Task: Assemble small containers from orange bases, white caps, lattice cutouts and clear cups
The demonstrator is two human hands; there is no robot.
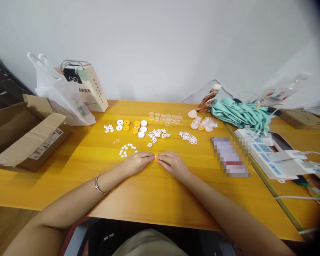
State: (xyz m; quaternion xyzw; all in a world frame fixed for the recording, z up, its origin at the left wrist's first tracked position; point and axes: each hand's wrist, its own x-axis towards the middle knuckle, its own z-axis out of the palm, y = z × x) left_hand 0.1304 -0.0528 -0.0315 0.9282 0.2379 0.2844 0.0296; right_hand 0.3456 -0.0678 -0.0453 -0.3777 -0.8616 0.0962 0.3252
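Fingertips of my left hand (137, 162) and my right hand (175, 165) meet on a small orange plastic piece (155, 157) with a white spot at its middle. Both hands are closed on it, low over the table, and the fingers cover much of it. Just beyond lie white cut-out pieces (154, 134), with another group of white cut-out pieces (189, 137) to the right. Small white discs (122, 153) form a loose ring left of the hands. Farther back are white round parts (141, 134) and yellow round parts (126, 122).
Clear small cups (162, 118) stand in rows at the back. Bagged parts (202, 124) and a brown-labelled bottle (208, 99) are back right. A phone (230, 156) and power strip (266, 156) lie right; an open cardboard box (50, 142) and plastic bag (61, 96) stand left.
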